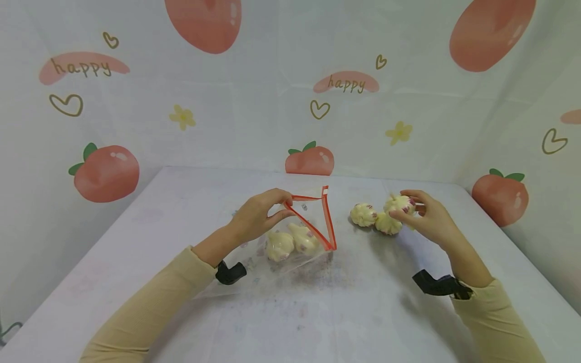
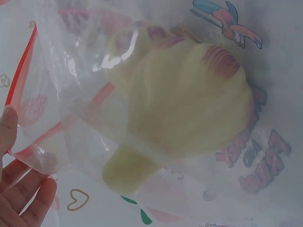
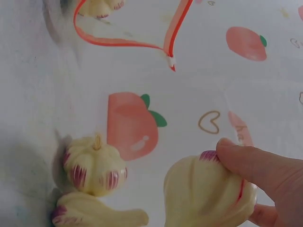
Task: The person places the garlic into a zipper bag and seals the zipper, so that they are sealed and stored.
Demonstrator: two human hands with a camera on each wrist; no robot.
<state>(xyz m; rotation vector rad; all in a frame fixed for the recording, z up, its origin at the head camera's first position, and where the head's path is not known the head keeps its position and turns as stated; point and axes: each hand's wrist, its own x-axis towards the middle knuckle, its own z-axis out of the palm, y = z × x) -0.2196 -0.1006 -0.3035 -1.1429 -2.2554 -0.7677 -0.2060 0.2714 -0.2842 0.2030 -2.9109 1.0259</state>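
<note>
Centre frame: two garlic bulbs (image 1: 279,246) are lying inside the bag (image 1: 330,222); left hand (image 1: 258,217) is pinching its edge. Right of centre: right hand (image 1: 433,219) is gripping a third bulb (image 1: 398,203); two loose bulbs (image 1: 363,215) are sitting outside.

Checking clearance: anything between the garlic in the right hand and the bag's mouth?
At table level, yes: a loose bulb, with another beside it, lies between the held garlic and the bag's red-rimmed mouth. The held garlic looks raised, so a path over them seems clear.
</note>
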